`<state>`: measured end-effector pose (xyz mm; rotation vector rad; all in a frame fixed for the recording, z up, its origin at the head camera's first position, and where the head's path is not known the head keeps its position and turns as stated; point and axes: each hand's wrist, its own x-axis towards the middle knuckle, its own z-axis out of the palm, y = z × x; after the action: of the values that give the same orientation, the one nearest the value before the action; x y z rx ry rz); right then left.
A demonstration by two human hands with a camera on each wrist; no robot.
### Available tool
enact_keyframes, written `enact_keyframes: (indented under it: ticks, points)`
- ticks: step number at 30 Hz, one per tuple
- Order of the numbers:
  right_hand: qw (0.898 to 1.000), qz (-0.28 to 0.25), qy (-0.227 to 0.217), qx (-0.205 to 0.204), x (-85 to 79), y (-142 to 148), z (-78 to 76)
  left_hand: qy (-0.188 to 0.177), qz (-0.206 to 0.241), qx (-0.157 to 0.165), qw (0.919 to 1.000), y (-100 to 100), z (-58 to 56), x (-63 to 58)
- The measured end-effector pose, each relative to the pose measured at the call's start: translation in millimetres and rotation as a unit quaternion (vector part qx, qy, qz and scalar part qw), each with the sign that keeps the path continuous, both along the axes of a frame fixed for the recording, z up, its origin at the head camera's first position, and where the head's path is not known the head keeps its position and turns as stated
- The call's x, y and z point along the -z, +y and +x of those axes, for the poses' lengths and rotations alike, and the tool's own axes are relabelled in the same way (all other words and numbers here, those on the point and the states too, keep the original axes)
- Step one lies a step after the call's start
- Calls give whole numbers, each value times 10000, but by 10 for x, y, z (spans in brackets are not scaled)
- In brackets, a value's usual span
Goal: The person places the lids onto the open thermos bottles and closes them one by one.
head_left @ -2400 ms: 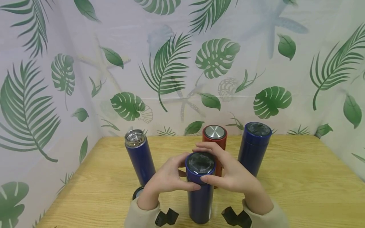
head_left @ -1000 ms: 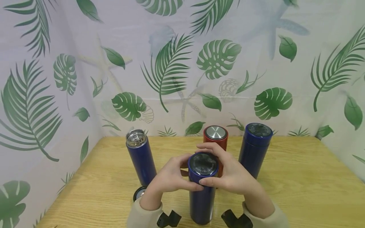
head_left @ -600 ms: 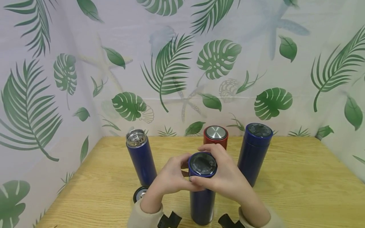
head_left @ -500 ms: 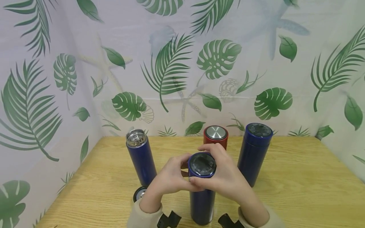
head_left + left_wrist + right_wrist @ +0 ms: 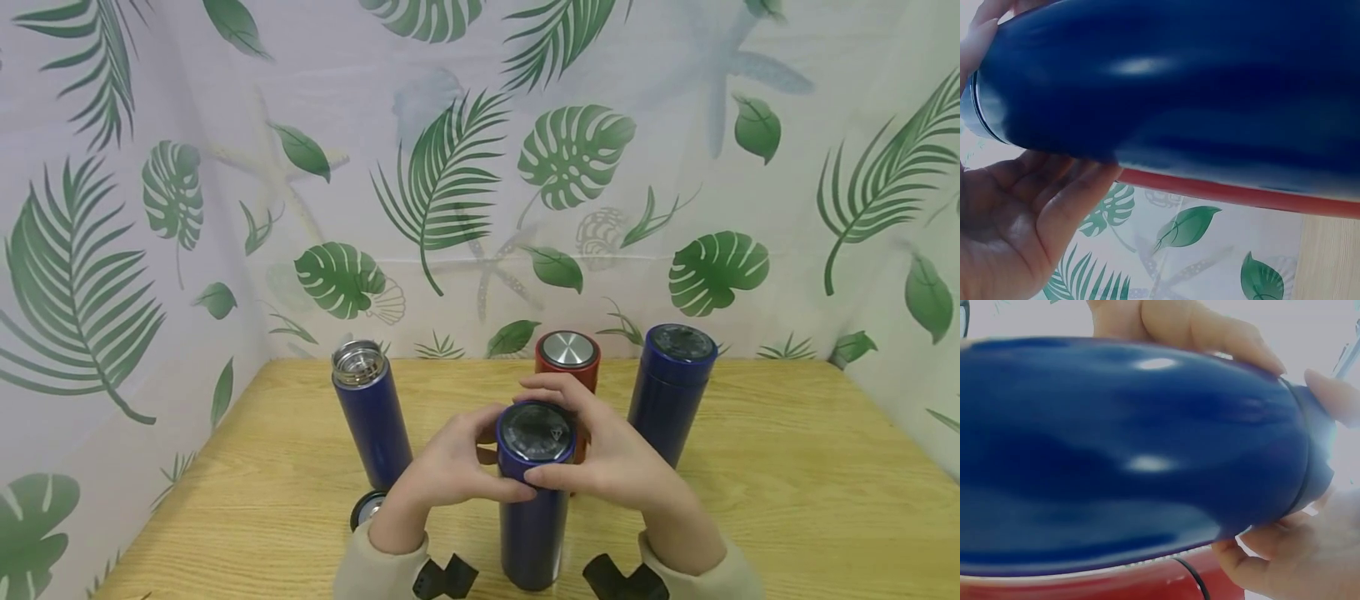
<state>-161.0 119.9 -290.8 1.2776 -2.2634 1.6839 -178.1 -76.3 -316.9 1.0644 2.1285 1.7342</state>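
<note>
From my remote station I see the left hand [image 5: 462, 468] curled around the upper body of an upright blue flask [image 5: 531, 533], low of centre in the head view, while the right hand [image 5: 609, 457] grips its dark-topped lid [image 5: 536, 432]. Taking that flask as my clock's centre, I find a red flask [image 5: 567, 351] at one o'clock, a capped blue flask [image 5: 673, 400] at two, an uncapped blue flask [image 5: 375, 433] at ten and, just beside it, a partly hidden loose lid [image 5: 365, 510] between nine and ten.
</note>
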Motion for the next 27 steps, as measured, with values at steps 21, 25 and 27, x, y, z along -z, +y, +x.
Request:
enact_keyframes:
  ticks: [21,25,27]
  points:
    - [9872,482,291,1492,-42,-94,118,81,-69,-899,9959,106,90,-8]
    - [9812,569,345,1812,-34,-118,125,178,-165,-1166,9929,125,115,-14]
    - [9776,603,380,1983,-32,-131,124,250,-225,-1344,9904,137,125,-16]
